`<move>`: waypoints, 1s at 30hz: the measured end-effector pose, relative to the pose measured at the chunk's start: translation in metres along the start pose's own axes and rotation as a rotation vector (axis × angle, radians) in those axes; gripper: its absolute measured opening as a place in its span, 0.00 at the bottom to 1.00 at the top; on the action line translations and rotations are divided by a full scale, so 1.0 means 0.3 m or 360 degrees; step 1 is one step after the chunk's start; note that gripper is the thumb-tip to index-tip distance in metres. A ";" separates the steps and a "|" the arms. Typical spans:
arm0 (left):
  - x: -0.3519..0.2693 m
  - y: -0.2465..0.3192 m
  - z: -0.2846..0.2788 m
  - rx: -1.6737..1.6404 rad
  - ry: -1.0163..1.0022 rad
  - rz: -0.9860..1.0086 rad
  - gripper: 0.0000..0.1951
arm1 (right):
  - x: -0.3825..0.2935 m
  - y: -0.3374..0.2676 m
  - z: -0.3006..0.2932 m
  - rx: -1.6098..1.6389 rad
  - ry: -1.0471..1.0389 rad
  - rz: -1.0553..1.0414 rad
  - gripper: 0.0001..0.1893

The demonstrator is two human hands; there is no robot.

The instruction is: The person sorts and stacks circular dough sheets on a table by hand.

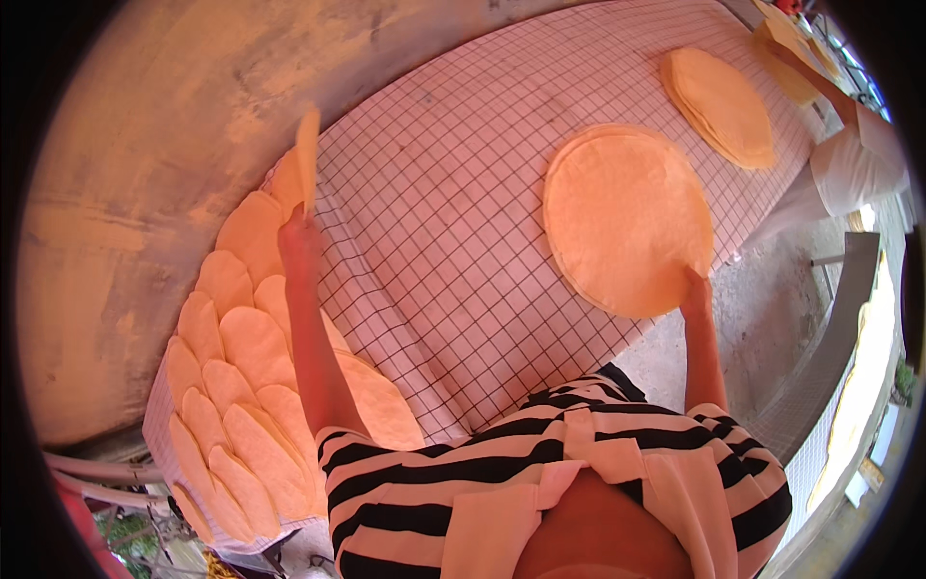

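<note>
My left hand grips the lower end of a thin round flatbread, seen nearly edge-on and slightly blurred. Beneath and around that forearm, overlapping flatbreads cover the left part of the checked cloth. On the right, my right hand pinches the near edge of a round flatbread stack. How many layers sit between its fingers cannot be told. Farther back lies a second flatbread stack.
A checked cloth covers the table, with a raised fold running across it. A stained wall borders the far left side. At the upper right, another person's arm reaches to more flat pieces. Concrete floor shows at right.
</note>
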State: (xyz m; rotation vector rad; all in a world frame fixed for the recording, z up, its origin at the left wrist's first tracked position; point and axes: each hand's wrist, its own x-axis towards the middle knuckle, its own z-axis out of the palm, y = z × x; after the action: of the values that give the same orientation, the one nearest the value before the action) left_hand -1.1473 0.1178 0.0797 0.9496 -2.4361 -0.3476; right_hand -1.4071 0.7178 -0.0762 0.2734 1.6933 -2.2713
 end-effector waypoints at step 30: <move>-0.919 1.258 0.551 -0.0214 -0.0521 0.0921 0.33 | 0.047 -0.200 0.138 -0.0035 -0.0411 -0.0141 0.26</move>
State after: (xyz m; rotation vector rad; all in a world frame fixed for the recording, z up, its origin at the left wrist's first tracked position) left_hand -1.2727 0.5898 -0.0061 0.1086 -2.7974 -0.4730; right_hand -1.4400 0.6923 -0.0146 -0.0988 1.6237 -2.2349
